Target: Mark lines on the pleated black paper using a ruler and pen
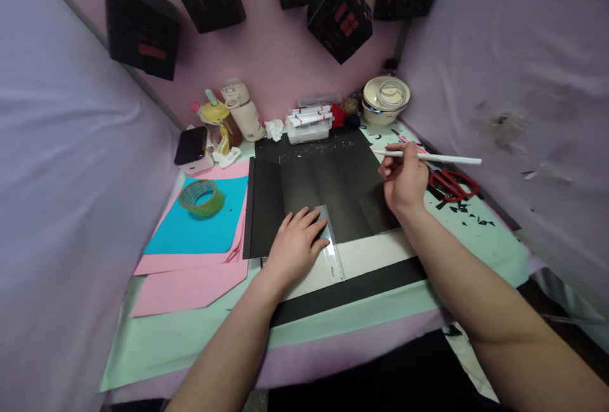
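Observation:
My left hand (295, 248) lies flat with fingers spread on a sheet of black card (328, 177). Its thumb and fingertips rest at the side of a clear ruler (334, 259), which runs from the black card over a white sheet (375, 252) below. My right hand (406, 180) is raised over the right part of the black card, closed on a white pencil (450, 159). The pencil lies nearly level, its tip pointing left, away from the card. A darker folded strip of card (264, 209) stands at the left edge.
Left are blue foam sheet (209, 237), pink sheets (185, 291), a tape roll (217, 204), a phone (191, 145) and a bottle (245, 117). A box of markers (309, 131) and lidded bowl (378, 117) stand behind. Red-handled scissors (454, 186) and black scraps lie right. Black paper boxes (340, 12) hang above.

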The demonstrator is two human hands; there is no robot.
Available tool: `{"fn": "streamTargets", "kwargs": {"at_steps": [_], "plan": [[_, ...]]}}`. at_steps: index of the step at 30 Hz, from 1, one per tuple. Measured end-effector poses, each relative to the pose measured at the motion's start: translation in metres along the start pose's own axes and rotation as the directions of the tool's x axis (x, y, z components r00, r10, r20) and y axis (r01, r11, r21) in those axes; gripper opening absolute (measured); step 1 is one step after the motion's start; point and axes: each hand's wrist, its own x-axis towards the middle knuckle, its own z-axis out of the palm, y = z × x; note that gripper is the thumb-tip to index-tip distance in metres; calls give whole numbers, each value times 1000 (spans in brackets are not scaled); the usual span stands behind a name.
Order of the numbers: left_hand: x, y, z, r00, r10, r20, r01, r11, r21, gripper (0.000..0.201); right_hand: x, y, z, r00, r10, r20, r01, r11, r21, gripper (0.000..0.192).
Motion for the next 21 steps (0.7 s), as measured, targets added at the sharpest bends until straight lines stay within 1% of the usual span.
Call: {"fn": "streamTargets", "kwargs": {"at_steps": [2,5,7,8,9,10,11,12,13,14,15,16,17,18,19,21], "plan": [[0,0,0,1000,-1,1,1,1000,6,43,5,-4,-2,997,-49,-65,55,995,79,35],[-1,0,0,1000,-2,3,2,1000,10,42,11,-9,-6,982,-121,-144,141,981,137,24],[-1,-1,1,1000,-2,2,2,1000,8,42,14,-11,-8,976,-142,-167,167,975,146,19],[-1,-1,1,1000,-3,0,3,1000,7,42,14,-11,-8,978,-140,-156,162,977,141,18],[-1,-1,1,1000,-4,-1,4,1000,5,43,13,-11,-8,985,-126,-120,141,981,130,18],[-1,-1,1,1000,-4,-2,4,1000,4,43,11,-10,-8,994,-98,-54,103,989,110,18],[-1,-1,1,1000,-5,-2,5,1000,4,43,8,-9,-7,998,-54,36,51,996,75,18],[-1,-1,1,1000,-6,0,6,1000,3,43,4,-7,-6,989,4,147,-7,1000,18,18],[-1,0,1,1000,-6,2,6,1000,3,43,0,-5,-4,960,74,271,-59,996,-63,19],[-1,0,0,1000,-6,4,6,1000,2,43,-6,-4,-3,909,147,389,-90,983,-159,20],[-1,0,0,1000,-6,4,6,1000,2,43,-11,-2,-2,844,210,493,-86,961,-261,20],[-1,0,0,1000,-6,3,6,1000,1,43,-17,1,0,777,254,576,-46,935,-351,21],[-1,0,0,1000,-5,1,5,1000,-1,43,-22,3,1,721,276,635,20,908,-418,21],[-1,0,0,1000,-5,-1,5,1000,-3,43,-26,5,2,676,283,680,94,883,-460,21],[-1,1,0,1000,-5,-3,5,1000,-6,43,-30,7,3,646,276,712,163,861,-482,22],[-1,1,0,1000,-4,-4,4,1000,-11,43,-34,11,3,612,251,750,259,832,-490,22]]}}
